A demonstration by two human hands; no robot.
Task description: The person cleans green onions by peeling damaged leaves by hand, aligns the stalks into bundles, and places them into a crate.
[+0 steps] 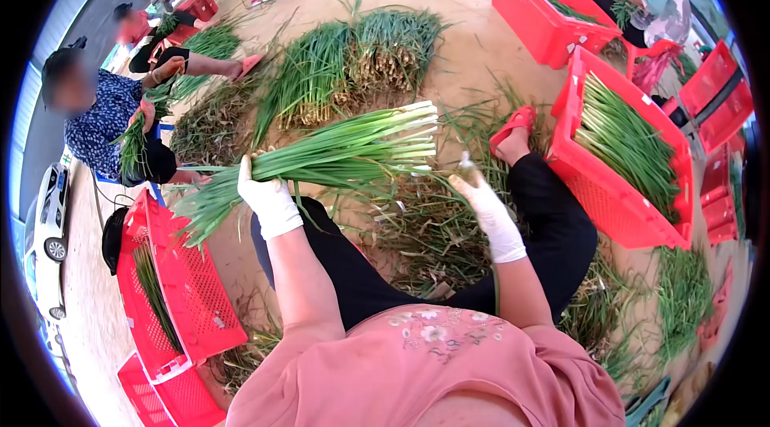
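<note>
My left hand [268,196], in a white glove, is wrapped round a thick bunch of green onions [345,146]. The white root ends point right and the green leaves trail off to the left. My right hand [480,201], also gloved, is just right of the white ends, apart from them. Its fingers are drawn together, with a small pale thing [466,160] at their tips that I cannot make out. Beneath both hands, loose leaves and trimmings [433,226] lie heaped between my legs. Ahead on the ground are stacked bundles of green onions [353,66].
At the right stands a red crate [618,210] holding green onions, with another red crate [521,18] behind it. Red crates [200,291] stand at the lower left. A co-worker in a patterned top [104,122] sits at the left, holding greens; other people sit farther back.
</note>
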